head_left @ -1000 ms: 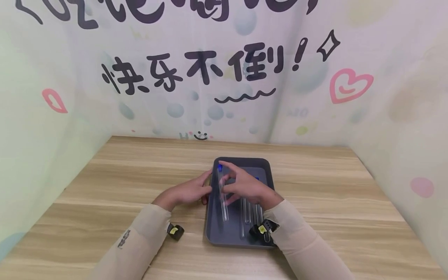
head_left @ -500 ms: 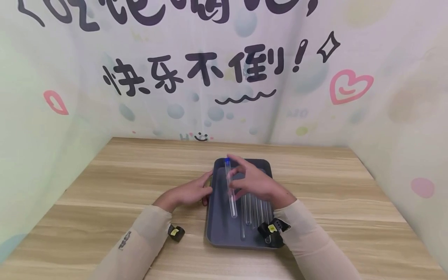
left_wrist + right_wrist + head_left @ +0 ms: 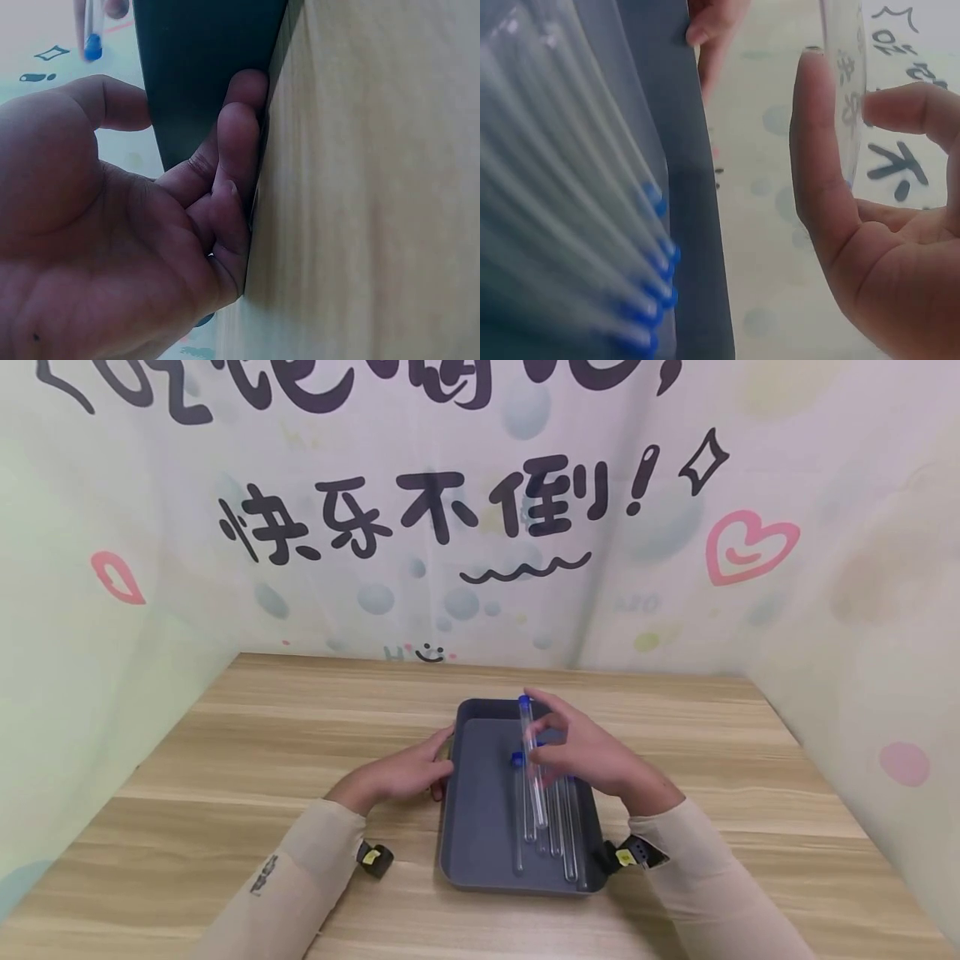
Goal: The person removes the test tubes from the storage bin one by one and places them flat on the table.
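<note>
My right hand (image 3: 585, 752) pinches a clear test tube (image 3: 537, 797) with a blue cap between thumb and fingers, held tilted over the grey tray (image 3: 472, 860). In the right wrist view the tube (image 3: 846, 112) stands between the thumb and a finger, its far end out of frame. Under that hand, several more blue-capped test tubes (image 3: 572, 835) lie side by side in the tray's right part. My left hand (image 3: 401, 772) holds the tray's left side. In the left wrist view its thumb touches the upper edge of the tray wall (image 3: 202, 45), with curled fingers (image 3: 238, 142) low against it.
A wood-grain table (image 3: 300, 718) extends on both sides of the tray. Behind it hangs a pale printed cloth (image 3: 420, 435) with dark lettering, and similar cloth closes off both sides. A black wrist camera (image 3: 375, 858) sits on my left sleeve.
My right hand has carried the test tube from the tray's left side to the right, over the other tubes. The left hand stays at the tray's left side.
</note>
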A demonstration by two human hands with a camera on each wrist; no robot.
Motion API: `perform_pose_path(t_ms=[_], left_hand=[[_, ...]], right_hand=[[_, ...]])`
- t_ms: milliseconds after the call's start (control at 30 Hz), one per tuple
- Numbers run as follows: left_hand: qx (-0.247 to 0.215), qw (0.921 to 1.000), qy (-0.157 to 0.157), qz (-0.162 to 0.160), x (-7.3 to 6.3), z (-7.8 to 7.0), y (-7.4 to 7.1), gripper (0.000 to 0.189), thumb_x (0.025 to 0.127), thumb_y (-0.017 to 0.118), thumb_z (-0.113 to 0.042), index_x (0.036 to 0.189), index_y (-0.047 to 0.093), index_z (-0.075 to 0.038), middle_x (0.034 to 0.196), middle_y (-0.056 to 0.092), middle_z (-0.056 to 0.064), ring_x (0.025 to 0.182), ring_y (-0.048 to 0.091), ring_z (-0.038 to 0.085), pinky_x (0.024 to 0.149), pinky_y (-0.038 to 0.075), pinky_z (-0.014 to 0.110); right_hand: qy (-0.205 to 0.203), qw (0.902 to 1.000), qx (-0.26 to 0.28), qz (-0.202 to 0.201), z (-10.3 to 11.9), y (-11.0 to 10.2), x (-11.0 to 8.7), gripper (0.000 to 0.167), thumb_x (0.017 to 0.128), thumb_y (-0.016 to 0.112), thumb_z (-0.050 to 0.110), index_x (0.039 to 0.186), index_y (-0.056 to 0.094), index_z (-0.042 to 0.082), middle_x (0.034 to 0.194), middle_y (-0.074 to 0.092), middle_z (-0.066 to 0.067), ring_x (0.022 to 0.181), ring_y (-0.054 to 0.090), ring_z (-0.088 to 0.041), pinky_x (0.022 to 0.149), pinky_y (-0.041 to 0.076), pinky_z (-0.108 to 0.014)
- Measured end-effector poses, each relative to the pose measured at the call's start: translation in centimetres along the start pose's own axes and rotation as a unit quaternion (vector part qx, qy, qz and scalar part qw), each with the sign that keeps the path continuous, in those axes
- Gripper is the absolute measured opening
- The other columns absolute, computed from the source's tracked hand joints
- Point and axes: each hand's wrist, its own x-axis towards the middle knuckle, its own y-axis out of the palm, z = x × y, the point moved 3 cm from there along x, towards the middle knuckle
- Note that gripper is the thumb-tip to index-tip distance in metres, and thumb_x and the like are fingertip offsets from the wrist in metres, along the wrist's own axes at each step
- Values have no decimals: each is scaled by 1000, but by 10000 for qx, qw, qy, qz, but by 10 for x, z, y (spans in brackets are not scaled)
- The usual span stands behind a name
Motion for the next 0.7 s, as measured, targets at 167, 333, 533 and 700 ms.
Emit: perform_pose_path(t_ms=[167,333,533,700], left_hand=[[8,10000,29,17,0,-1,0,73,101,42,-18,162,2,-23,84,65,10,75,62,21,74,47,33],[30,10000,41,28,-1,-2,-1,73,101,41,-18,162,2,-25,84,65,10,75,61,21,72,47,33],[15,10000,27,31,-1,-1,-1,74,101,42,-18,162,1,-26,84,65,10,75,61,22,73,47,33],[35,10000,10,31,-1,-1,-1,74,100,41,-19,162,1,-26,83,65,9,76,61,21,74,46,33]], right_hand=[[-2,9999,-26,-141,-8,-17,-8,90,88,60,-3,161,14,23,121,47,-23,83,69,-27,71,61,-47],[22,9994,-122,-317,-14,-32,-16,89,89,60,-3,161,14,24,120,47,-23,84,70,-29,71,61,-48],[145,9979,-208,-592,-17,-47,-23,86,90,59,-1,160,16,23,121,47,-28,82,70,-29,69,61,-47],[238,9967,-369,-684,-21,-56,-24,80,93,57,3,160,17,22,121,47,-29,83,69,-28,69,61,-45]])
